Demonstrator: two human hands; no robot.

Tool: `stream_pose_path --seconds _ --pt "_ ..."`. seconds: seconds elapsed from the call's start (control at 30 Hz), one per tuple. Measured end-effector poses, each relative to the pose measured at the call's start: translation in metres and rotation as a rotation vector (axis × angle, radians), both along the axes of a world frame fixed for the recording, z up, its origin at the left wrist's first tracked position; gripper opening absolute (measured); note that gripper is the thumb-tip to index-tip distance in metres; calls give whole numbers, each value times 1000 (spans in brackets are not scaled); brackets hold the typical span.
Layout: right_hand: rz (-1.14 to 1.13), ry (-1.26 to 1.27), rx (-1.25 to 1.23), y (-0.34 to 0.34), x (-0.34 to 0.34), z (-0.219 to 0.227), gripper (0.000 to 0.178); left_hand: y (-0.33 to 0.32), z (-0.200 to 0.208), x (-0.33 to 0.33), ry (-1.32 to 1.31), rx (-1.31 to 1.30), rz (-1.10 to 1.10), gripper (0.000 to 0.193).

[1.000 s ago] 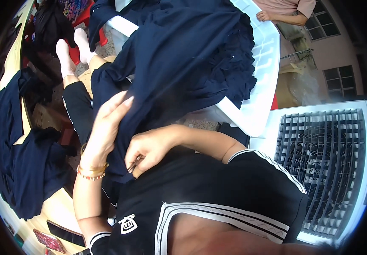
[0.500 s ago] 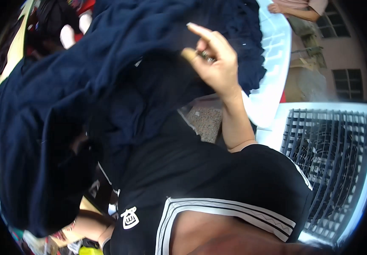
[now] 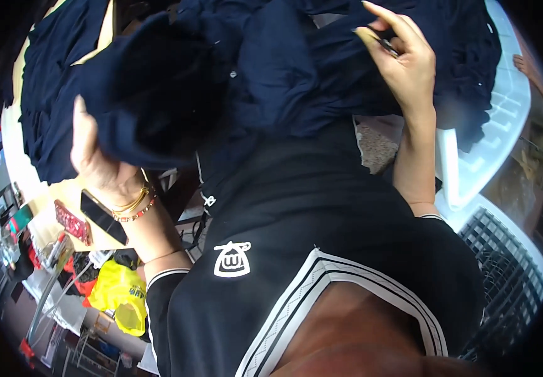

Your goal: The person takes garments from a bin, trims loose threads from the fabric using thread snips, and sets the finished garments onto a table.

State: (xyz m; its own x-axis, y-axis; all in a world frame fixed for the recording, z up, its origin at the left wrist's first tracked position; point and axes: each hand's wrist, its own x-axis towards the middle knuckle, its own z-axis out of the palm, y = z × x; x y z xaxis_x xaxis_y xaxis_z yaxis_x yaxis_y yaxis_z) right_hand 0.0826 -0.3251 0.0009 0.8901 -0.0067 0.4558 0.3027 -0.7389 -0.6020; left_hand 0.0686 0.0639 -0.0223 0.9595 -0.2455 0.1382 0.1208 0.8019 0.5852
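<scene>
A bunched part of a dark navy garment [image 3: 158, 94] is lifted in front of me. My left hand [image 3: 98, 157] is at its left side, gripping it; a thumb or finger points up along the cloth and the other fingers are hidden by it. Gold and red beaded bracelets circle that wrist. My right hand [image 3: 406, 60] is over the navy cloth at the upper right, its fingers curled around a small dark metal tool [image 3: 387, 48], perhaps thread snips. One finger sticks out, and the thumb has a yellowish covering. A small pale button [image 3: 233, 74] shows on the garment.
More navy cloth [image 3: 58, 81] lies on a light wooden table [image 3: 20, 135] at left. A phone [image 3: 103, 217] and a red patterned case [image 3: 72, 223] lie near its edge. A yellow bag [image 3: 117, 295] sits below. A white plastic table [image 3: 504, 94] and a grilled fan [image 3: 504, 264] are at right.
My left hand has come up from under the cloth, raising a bunch of the garment. The view has swung, so my right hand now appears farther right. It still holds the small tool.
</scene>
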Motion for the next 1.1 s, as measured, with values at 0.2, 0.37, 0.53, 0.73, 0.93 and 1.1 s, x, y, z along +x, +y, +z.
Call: stream_pose_path --seconds 0.2,0.37,0.53,0.73,0.93,1.1 --pt "252 202 208 60 37 -63 55 -21 30 1 -318 1034 838 42" --pt "136 286 -174 85 72 -141 42 -28 35 10 -321 1091 516 40" --pt "192 310 447 60 72 -146 21 -31 37 13 -291 1109 242 38" --pt "556 546 1556 -5 21 -62 8 -30 37 0 -188 1051 12 36" --pt "1121 199 1457 -80 -10 -45 17 -51 23 5 -369 1597 -157 28" --pt "909 263 1051 -46 -16 -36 11 -139 20 7 -60 1089 -155 33"
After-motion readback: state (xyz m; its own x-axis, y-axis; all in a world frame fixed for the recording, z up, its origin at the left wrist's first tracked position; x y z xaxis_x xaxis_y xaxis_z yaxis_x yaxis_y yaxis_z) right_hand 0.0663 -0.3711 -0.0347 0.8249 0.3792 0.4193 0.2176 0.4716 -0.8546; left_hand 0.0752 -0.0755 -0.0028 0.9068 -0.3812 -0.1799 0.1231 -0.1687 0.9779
